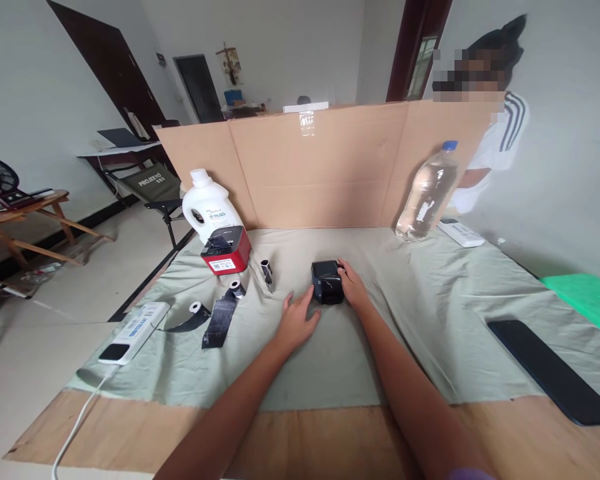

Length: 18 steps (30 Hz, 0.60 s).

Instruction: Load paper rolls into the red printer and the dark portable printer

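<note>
You seem to be steadying the black device (327, 284), right fingers (347, 269) against its side, grip unclear, left fingers (307, 297) loosely spread, empty; moving it calls for firmer closure.

Room between black device (325, 269), clear bottle (427, 197); cardboard (310, 173) blocks beyond.

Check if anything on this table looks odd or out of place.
Two small dark rolls with white ends, left of the left hand, look untidy: partly unwound, their loose strips trailing over the rumpled grey-green cloth.
</note>
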Tool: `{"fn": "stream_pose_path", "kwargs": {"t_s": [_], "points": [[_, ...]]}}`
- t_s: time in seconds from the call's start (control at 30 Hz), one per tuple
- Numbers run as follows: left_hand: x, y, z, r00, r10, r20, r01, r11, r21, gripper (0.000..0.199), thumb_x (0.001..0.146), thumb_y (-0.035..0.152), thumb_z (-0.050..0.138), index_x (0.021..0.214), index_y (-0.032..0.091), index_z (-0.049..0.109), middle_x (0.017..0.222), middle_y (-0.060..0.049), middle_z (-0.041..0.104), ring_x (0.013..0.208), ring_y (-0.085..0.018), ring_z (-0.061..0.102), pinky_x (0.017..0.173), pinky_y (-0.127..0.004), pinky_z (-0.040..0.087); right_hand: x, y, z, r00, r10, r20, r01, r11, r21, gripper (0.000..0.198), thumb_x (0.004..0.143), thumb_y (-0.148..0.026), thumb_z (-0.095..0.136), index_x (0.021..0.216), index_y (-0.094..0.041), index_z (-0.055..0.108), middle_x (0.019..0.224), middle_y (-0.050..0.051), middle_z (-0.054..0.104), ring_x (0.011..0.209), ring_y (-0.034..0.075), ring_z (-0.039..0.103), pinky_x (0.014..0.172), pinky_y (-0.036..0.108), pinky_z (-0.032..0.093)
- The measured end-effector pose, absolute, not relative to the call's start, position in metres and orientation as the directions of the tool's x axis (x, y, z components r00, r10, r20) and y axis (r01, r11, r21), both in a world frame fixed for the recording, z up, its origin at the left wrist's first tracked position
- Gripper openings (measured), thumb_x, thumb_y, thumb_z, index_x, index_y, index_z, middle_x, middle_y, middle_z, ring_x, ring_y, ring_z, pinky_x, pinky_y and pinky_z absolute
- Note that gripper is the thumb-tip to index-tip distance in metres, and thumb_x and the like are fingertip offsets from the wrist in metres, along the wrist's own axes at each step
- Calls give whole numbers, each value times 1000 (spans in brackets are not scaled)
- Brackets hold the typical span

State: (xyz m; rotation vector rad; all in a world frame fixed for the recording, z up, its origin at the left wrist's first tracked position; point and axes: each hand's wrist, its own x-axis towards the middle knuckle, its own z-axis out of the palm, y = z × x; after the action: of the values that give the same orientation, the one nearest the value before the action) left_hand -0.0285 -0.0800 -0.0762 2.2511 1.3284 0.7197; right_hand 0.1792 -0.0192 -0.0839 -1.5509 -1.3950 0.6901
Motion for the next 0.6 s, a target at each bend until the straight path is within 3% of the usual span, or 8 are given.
{"fn": "stream_pose_path", "kwargs": {"t_s": [0.1, 0.27, 0.4, 0.6], "points": [[-28, -71, -77, 335, 916, 222, 630, -393, 670, 60, 91, 28, 53, 150, 21, 44, 136, -10, 64, 128, -27, 58, 121, -53, 25, 180, -20, -83, 213, 965, 155, 410, 56, -910, 50, 97, -38, 35, 142, -21, 51, 143, 6, 58, 132, 20, 52, 116, 40, 35], [-20, -41, -74, 230, 952, 202, 552, -299, 778, 50, 92, 23, 48, 142, 17, 56, 115, -9, 74, 108, -27, 67, 103, -43, 48, 180, -22, -82, 237, 956, 171, 382, 70, -922, 51, 97, -40, 37, 140, -18, 53, 142, 9, 58, 130, 22, 54, 114, 39, 37], [-14, -27, -75, 237, 945, 225, 561, -322, 763, 46, 93, 17, 45, 135, 19, 64, 111, -7, 72, 102, -25, 66, 98, -39, 49, 180, -20, -84, 257, 949, 182, 371, 77, -925, 53, 97, -44, 36, 138, -18, 55, 142, 9, 58, 131, 23, 53, 114, 39, 37], [-17, -33, -77, 289, 933, 215, 688, -358, 631, 55, 91, 10, 45, 143, 22, 56, 110, -8, 67, 109, -24, 60, 102, -41, 42, 182, -14, -90, 318, 924, 211, 347, 94, -933, 50, 93, -47, 39, 125, -20, 66, 127, 10, 67, 120, 26, 60, 109, 43, 41]]}}
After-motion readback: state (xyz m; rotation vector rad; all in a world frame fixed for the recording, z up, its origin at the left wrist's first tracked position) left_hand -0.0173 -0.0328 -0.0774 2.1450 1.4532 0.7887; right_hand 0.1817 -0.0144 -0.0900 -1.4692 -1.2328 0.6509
